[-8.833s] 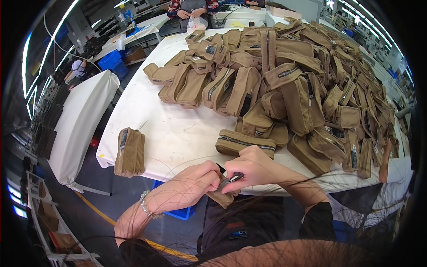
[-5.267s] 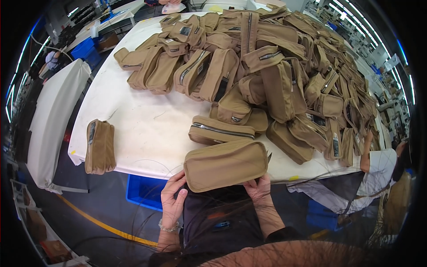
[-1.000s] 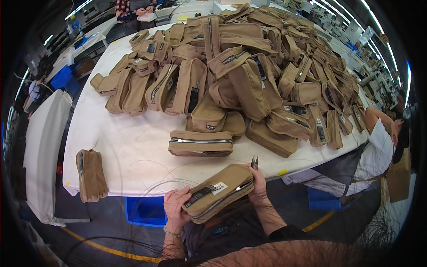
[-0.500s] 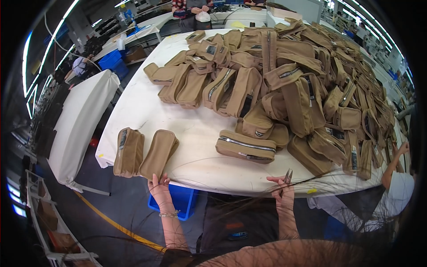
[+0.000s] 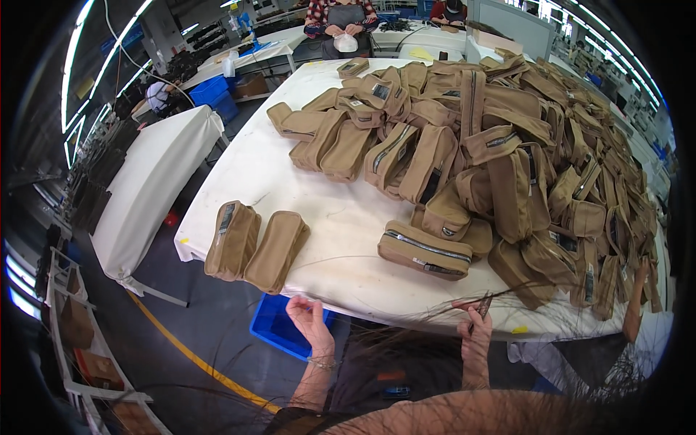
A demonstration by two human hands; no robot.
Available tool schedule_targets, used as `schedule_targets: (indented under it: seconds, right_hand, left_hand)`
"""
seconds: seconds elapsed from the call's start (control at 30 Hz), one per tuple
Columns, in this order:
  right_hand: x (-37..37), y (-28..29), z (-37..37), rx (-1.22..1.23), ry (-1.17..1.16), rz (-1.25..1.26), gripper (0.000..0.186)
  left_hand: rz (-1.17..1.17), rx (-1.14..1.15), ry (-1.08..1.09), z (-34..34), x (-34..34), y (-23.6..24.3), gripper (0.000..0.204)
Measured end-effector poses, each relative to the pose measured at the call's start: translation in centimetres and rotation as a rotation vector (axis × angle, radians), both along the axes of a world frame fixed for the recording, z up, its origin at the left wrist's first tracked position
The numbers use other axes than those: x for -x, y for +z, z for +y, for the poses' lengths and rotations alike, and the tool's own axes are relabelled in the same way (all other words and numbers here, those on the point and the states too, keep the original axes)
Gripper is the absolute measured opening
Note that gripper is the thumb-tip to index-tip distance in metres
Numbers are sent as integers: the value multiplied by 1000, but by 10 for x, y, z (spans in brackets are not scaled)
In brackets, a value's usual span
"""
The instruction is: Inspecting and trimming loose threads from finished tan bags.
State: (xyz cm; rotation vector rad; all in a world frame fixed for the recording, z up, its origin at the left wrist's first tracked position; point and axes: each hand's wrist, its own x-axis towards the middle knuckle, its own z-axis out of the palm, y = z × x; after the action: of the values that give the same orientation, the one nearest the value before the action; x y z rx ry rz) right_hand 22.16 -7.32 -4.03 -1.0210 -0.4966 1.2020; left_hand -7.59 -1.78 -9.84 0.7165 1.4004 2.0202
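My left hand [image 5: 310, 322] is at the table's front edge, fingers bent and apart, with nothing visible in it. Just beyond it, to the left, a tan fabric pouch [image 5: 277, 251] lies back side up beside another tan pouch [image 5: 233, 241], whose zipper end shows. My right hand [image 5: 475, 335] is closed round small thread snips [image 5: 481, 307], their tips pointing up past the table edge. The nearest pouch to it is a zippered tan pouch [image 5: 424, 251] lying on its side at the front of the big heap.
A large heap of tan pouches [image 5: 507, 109] covers the right and far side of the white table [image 5: 341, 217]. Below the front edge stands a blue bin [image 5: 272, 326]. A white side table [image 5: 156, 188] is at left. A co-worker's arm [image 5: 634, 308] reaches in at right; another person [image 5: 341, 22] sits beyond.
My left hand has let go of the right-hand one of the two separate pouches and drawn back to the right. The view has shifted; my right hand still holds the snips.
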Motion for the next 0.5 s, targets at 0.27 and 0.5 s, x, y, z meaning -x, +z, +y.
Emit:
schedule_targets:
  seconds: [0.27, 0.5]
  right_hand:
    - [2, -3, 3, -9, 19, -87, 8]
    - [-1, -6, -1, -8, 26, -13, 12]
  left_hand:
    - [1063, -67, -621, 44, -55, 65, 69]
    - [920, -126, -705, 107, -67, 68, 71]
